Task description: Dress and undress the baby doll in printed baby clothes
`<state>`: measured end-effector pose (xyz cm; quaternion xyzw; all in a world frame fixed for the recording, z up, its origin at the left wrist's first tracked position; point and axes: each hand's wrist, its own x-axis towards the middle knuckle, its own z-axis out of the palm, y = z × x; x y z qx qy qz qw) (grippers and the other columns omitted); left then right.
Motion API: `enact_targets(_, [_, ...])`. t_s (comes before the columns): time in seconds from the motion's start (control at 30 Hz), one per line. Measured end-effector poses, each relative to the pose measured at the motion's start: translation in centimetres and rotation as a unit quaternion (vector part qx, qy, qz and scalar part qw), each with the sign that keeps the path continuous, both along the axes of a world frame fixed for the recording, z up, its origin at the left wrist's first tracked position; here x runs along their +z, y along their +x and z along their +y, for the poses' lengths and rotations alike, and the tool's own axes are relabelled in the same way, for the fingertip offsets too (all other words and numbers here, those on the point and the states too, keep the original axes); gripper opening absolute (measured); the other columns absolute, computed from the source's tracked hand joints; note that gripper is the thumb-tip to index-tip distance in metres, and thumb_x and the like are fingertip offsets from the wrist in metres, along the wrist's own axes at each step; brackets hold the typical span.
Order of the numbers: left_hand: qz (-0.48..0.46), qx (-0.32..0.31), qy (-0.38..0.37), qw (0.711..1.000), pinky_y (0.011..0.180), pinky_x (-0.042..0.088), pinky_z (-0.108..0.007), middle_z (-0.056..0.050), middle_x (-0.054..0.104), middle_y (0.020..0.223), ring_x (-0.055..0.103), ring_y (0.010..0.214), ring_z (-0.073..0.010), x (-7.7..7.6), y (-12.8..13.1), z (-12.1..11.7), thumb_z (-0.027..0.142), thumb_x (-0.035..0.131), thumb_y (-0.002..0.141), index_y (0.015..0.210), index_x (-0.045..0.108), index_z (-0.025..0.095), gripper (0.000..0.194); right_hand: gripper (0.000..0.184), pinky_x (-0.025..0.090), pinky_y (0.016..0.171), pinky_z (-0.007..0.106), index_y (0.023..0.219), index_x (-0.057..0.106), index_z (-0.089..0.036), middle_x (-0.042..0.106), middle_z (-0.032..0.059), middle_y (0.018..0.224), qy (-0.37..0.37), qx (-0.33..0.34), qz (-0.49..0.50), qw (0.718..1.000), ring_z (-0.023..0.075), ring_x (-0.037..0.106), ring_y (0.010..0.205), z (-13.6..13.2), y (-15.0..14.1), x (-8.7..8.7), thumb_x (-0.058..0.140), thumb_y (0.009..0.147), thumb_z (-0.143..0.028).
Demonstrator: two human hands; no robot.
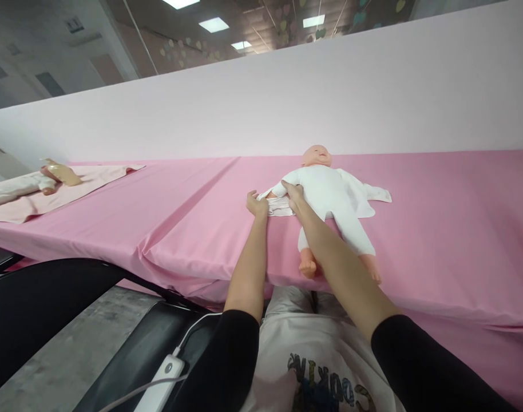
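Observation:
A baby doll [318, 155] lies on its back on the pink-covered table, head toward the wall and bare feet toward me. It wears a white baby outfit [330, 186], whose empty-looking sleeve and open side spread out at the right. My left hand [258, 204] is closed on the end of the sleeve at the doll's arm on the left side. My right hand [294, 193] grips the same sleeve nearer the body, its fingers wrapped over the cloth. Part of the doll's arm shows between my hands, above a folded white piece of the cloth.
The pink cloth [450, 240] covers the long table against a white wall [261, 109]. At the far left, another doll [21, 189] lies on a pale pink mat [85, 186]. A black chair [141, 343] with a white power strip [161, 383] and cables stands at lower left.

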<state>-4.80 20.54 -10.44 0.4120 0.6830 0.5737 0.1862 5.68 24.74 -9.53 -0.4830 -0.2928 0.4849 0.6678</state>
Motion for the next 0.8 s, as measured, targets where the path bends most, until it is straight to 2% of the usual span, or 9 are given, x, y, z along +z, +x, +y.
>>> enact_targets(0.07, [0.014, 0.000, 0.000, 1.000, 0.088, 0.047, -0.024, -0.008, 0.065, 0.109, 0.062, 0.099, -0.0153, 0.0, 0.1, -0.2, 0.000, 0.050, 0.067, 0.109, 0.056, 0.016, 0.045, 0.034, 0.048, 0.056, 0.022, 0.088, 0.045, -0.020, 0.055, -0.0035, 0.073, -0.001, -0.009, -0.018, 1.000, 0.0130, 0.058, 0.072, 0.2, -0.1, -0.1, 0.072, 0.068, -0.028])
enact_targets(0.2, [0.125, -0.016, -0.002, 0.992, 0.085, 0.046, -0.029, -0.006, 0.066, 0.104, 0.060, 0.099, -0.0187, 0.2, 0.3, -1.0, 0.001, 0.048, 0.069, 0.101, 0.060, 0.020, 0.039, 0.031, 0.052, 0.068, 0.027, 0.093, 0.045, -0.020, 0.059, 0.0011, 0.086, 0.010, -0.036, -0.062, 0.997, 0.0168, 0.060, 0.089, 0.3, -0.1, -0.1, 0.066, 0.073, -0.032])
enact_targets(0.43, [0.193, -0.031, -0.059, 0.979, 0.074, 0.045, -0.031, -0.005, 0.066, 0.101, 0.060, 0.095, -0.0210, 0.4, 0.2, -1.4, 0.006, 0.045, 0.076, 0.099, 0.061, 0.026, 0.034, 0.032, 0.050, 0.088, 0.030, 0.098, 0.043, -0.021, 0.057, 0.0054, 0.106, 0.027, -0.073, -0.074, 0.994, 0.0163, 0.059, 0.100, -0.1, 0.3, 0.2, 0.061, 0.078, -0.037])
enact_targets(0.53, [0.202, -0.038, -0.070, 0.976, 0.074, 0.044, -0.031, -0.004, 0.066, 0.103, 0.060, 0.096, -0.0208, 0.1, 0.0, -1.0, 0.006, 0.045, 0.077, 0.101, 0.060, 0.027, 0.035, 0.027, 0.050, 0.087, 0.028, 0.094, 0.045, -0.021, 0.058, 0.0033, 0.103, 0.063, -0.085, 0.001, 0.994, 0.0140, 0.059, 0.097, 0.0, 0.6, 0.6, 0.061, 0.078, -0.035])
enact_targets(0.63, [0.214, -0.047, -0.084, 0.972, 0.074, 0.044, -0.031, -0.004, 0.066, 0.104, 0.060, 0.097, -0.0207, -0.3, -0.2, -0.5, 0.006, 0.046, 0.074, 0.102, 0.061, 0.027, 0.038, 0.025, 0.053, 0.078, 0.023, 0.087, 0.047, -0.020, 0.059, -0.0005, 0.092, 0.098, -0.085, 0.112, 0.985, 0.0109, 0.061, 0.087, -0.1, 0.8, 1.2, 0.063, 0.077, -0.037])
enact_targets(0.8, [0.284, -0.072, -0.086, 0.952, 0.082, 0.042, -0.033, -0.005, 0.066, 0.106, 0.059, 0.099, -0.0212, -0.5, -0.2, -0.1, 0.009, 0.047, 0.074, 0.105, 0.061, 0.026, 0.038, 0.028, 0.053, 0.063, 0.019, 0.077, 0.045, -0.021, 0.056, -0.0052, 0.069, 0.127, -0.039, 0.200, 0.971, 0.0092, 0.060, 0.070, -0.4, 0.6, 1.8, 0.065, 0.076, -0.040])
